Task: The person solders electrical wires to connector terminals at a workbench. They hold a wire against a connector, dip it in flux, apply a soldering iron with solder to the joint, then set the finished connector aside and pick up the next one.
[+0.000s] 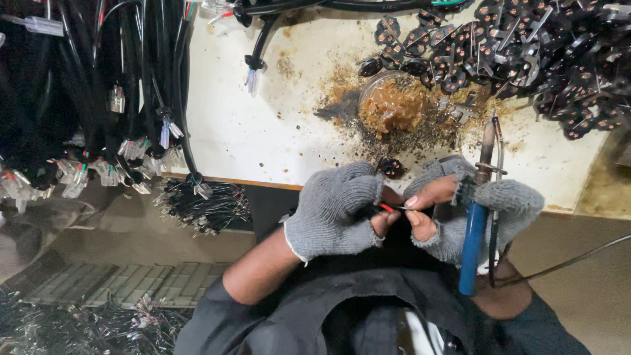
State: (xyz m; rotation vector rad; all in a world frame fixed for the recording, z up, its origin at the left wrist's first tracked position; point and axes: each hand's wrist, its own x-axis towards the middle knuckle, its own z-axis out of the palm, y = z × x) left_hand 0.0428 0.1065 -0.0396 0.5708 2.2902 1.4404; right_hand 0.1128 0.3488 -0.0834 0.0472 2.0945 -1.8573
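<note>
Both my hands wear grey fingerless gloves and meet just below the table's front edge. My left hand (335,212) pinches a thin red wire (386,208) between thumb and fingers. A small round black connector piece (391,168) sits just above the fingertips, and what holds it is hidden. My right hand (453,209) touches the wire's end with its fingertips. It also grips a soldering iron with a blue handle (473,246), whose metal tip (489,141) points up over the table.
A round jar of brown paste (393,105) stands on the stained white table (263,125), amid brown spatter. A heap of black connector pieces (526,46) fills the top right. Bundles of black cables with clear plugs (98,105) hang at the left, more (204,204) over the edge.
</note>
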